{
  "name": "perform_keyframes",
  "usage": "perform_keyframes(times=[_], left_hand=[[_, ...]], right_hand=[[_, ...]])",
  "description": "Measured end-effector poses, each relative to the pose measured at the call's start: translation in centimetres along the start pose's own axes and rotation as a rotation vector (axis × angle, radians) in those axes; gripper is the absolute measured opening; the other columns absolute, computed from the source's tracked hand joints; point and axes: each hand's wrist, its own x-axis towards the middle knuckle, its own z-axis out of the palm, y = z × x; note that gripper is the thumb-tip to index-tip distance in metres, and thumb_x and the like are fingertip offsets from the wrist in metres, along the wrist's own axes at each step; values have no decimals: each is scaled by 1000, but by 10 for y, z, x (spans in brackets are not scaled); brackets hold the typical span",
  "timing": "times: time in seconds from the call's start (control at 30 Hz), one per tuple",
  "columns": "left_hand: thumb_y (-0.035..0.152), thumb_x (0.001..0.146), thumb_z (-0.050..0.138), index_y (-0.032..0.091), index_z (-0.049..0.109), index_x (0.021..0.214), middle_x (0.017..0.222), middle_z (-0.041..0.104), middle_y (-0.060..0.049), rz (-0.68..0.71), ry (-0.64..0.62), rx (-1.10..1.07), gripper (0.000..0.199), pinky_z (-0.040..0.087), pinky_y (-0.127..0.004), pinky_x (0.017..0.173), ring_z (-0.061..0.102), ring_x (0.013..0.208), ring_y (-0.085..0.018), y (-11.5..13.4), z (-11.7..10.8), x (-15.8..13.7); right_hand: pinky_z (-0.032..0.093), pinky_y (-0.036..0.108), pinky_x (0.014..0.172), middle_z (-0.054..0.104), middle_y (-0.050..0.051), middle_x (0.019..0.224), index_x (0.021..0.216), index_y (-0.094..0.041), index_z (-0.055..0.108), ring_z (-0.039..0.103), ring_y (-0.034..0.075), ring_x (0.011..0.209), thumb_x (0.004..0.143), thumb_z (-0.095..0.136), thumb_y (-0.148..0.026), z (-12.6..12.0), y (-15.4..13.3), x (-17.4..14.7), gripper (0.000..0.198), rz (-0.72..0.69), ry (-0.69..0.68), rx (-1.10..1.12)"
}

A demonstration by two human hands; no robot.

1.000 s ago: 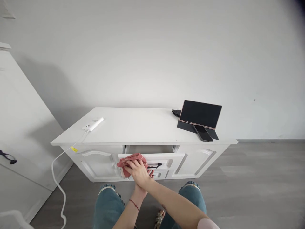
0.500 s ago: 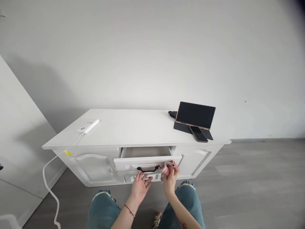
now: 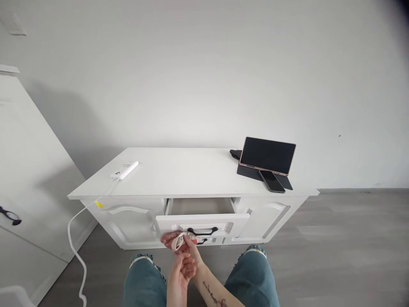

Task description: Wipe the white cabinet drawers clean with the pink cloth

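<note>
A: Since half a sec ago, what's different?

B: Cloth [image 3: 177,241] was at the right end of the drawer front [image 3: 202,222], by the handle [image 3: 202,231]. Now it's low and left of centre, under the drawer's bottom edge. Right hand [image 3: 189,247] went with it, right to left. Left hand [image 3: 180,273] was spread open near the lower drawer; now it sits lower, between the knees [image 3: 145,277], palm up.

A: And the room, left to right?

B: White cupboard door [image 3: 28,179] w/ a dark handle at far left. White cable [image 3: 76,243] hangs down to the grey floor [image 3: 345,247]. It runs up to a white power bank [image 3: 124,170] on the left of the cabinet top [image 3: 188,170]. Drawer's pulled partway out in the middle. Tablet [image 3: 267,155] propped on its dark cover at the right end, phone [image 3: 272,181] lying just in front, touching the cover. Plain white wall behind.

A: Cloth vs. the hands?

B: Right hand's fingers are pinched on the cloth; it's bunched up and sticks out to the left of them, right against the cabinet front below the drawer. Left hand's loosely curled, fingers apart, holding nothing, just below the right hand. Can't tell if it touches the cloth.
</note>
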Motion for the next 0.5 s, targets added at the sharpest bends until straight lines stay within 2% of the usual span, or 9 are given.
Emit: perform_keyframes(times=[0.03,0.1,0.17,0.23,0.3,0.37,0.5], left_hand=[[32,72,70,14,70,81,71,73,-7,81,25,27,20,54,-25,54,68,62,-17,-1,-13,-2],[36,63,75,16,66,71,51,62,1,251,128,38,24,39,-20,35,53,40,-10,-2,-36,-3],[31,64,72,17,63,67,47,57,5,301,321,22,17,35,-18,33,48,36,-8,-1,-51,0],[19,69,64,17,62,67,52,62,3,240,441,6,4,43,-18,41,56,43,-9,0,-51,7],[7,72,57,17,63,68,60,68,-2,117,389,-9,12,51,-19,55,65,55,-11,2,-39,19],[1,72,54,16,64,69,67,72,-5,-31,242,-35,18,54,-21,65,69,65,-13,4,-18,32],[-2,72,53,17,64,73,74,74,-5,-215,9,-52,22,55,-24,74,70,73,-14,2,22,56]], right_hand=[[53,40,83,73,7,80,76,-20,66,67,22,92,76,64,-36,9,-3,1,17,79,-22,100],[53,34,84,73,8,83,85,-14,67,69,18,88,84,56,-37,25,-12,0,25,211,-90,323],[52,29,87,74,11,90,92,-10,67,68,15,92,89,50,-32,33,-25,-5,28,290,-152,554],[52,27,88,74,13,89,90,-7,68,68,15,93,92,45,-25,32,-39,-13,29,287,-151,677],[52,25,89,74,12,86,87,-6,68,67,14,95,91,45,-17,22,-53,-21,26,260,-120,758],[52,24,90,74,11,91,91,-8,69,65,13,102,88,46,-11,7,-65,-28,24,229,-102,828],[52,25,93,72,10,105,101,-10,69,58,14,115,88,44,-9,-31,-90,-40,28,108,-76,917]])
